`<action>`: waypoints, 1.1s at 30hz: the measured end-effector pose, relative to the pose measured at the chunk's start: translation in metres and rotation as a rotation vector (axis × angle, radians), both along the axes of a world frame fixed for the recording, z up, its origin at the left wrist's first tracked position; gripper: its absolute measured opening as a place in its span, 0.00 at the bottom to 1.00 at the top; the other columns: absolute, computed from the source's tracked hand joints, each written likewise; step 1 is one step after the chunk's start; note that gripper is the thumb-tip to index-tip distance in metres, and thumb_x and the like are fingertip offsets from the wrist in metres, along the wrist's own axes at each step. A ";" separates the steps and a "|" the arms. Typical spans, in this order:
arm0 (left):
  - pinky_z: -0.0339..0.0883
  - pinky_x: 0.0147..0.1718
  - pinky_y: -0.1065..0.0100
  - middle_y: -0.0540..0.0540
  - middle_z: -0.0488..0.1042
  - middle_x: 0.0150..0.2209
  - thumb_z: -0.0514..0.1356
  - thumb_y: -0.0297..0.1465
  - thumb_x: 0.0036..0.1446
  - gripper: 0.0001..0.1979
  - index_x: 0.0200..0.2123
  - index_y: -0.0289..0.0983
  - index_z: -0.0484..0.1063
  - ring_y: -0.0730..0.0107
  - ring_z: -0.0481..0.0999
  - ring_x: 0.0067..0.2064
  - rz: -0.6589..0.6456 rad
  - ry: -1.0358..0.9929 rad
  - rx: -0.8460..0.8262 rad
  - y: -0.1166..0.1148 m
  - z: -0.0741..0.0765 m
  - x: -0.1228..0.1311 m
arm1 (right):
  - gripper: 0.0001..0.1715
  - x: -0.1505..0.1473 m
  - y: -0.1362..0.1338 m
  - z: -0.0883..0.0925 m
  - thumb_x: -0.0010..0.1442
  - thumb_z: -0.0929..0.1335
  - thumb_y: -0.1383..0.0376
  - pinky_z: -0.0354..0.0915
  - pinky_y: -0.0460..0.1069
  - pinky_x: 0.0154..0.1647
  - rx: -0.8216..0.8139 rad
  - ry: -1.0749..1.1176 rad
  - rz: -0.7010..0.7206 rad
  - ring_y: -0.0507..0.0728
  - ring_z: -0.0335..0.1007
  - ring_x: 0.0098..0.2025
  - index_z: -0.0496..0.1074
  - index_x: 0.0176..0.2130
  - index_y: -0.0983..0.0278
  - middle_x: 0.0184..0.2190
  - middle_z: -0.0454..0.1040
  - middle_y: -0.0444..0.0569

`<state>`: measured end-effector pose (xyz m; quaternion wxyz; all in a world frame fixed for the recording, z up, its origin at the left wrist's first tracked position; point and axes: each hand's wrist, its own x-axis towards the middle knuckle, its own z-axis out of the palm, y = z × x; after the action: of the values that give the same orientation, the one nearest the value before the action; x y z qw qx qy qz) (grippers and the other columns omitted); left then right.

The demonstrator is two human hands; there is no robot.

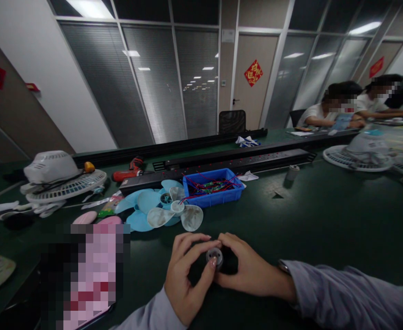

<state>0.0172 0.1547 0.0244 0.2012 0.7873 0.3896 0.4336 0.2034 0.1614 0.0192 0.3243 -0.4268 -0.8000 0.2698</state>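
Observation:
Close to the near side of the dark green table, both my hands meet around a small round grey part, which has dark holes in its top face and may be a small motor. My left hand has its thumb over that face and its fingers curved round the far side. Thumb and fingers of my right hand curl in from the right, their tips against the part. The part's lower side is hidden by the hands. Beyond them lie a whitish fan blade and light blue fan blades.
A blue bin holds wires and green circuit boards. Behind it run long black metal channels. A grey cylinder stands to the right. At left are a red drill, a white fan housing and a blurred-out pink-and-black item. Two people sit far right.

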 end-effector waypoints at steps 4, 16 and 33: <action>0.63 0.49 0.54 0.45 0.71 0.46 0.58 0.30 0.57 0.09 0.39 0.46 0.76 0.56 0.66 0.51 0.024 -0.029 -0.030 0.002 0.000 0.002 | 0.14 -0.001 0.001 0.005 0.49 0.72 0.65 0.60 0.50 0.36 -0.041 0.008 0.012 0.55 0.64 0.35 0.63 0.34 0.62 0.32 0.69 0.43; 0.62 0.49 0.52 0.44 0.75 0.40 0.62 0.35 0.56 0.05 0.33 0.45 0.79 0.56 0.67 0.49 -0.021 -0.012 -0.103 0.014 0.005 -0.003 | 0.17 0.000 -0.001 0.004 0.49 0.74 0.61 0.60 0.49 0.37 -0.039 0.019 0.010 0.55 0.64 0.36 0.64 0.34 0.61 0.33 0.68 0.43; 0.67 0.39 0.59 0.49 0.80 0.32 0.62 0.36 0.56 0.05 0.34 0.46 0.79 0.61 0.73 0.39 0.157 0.094 -0.027 0.025 -0.006 -0.025 | 0.17 0.001 -0.005 0.010 0.49 0.74 0.61 0.61 0.51 0.39 -0.127 -0.005 -0.005 0.57 0.64 0.39 0.66 0.36 0.62 0.35 0.69 0.45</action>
<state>-0.0081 0.1802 0.0184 0.1588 0.7709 0.4652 0.4052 0.2043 0.1568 0.0292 0.2953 -0.4491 -0.7808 0.3184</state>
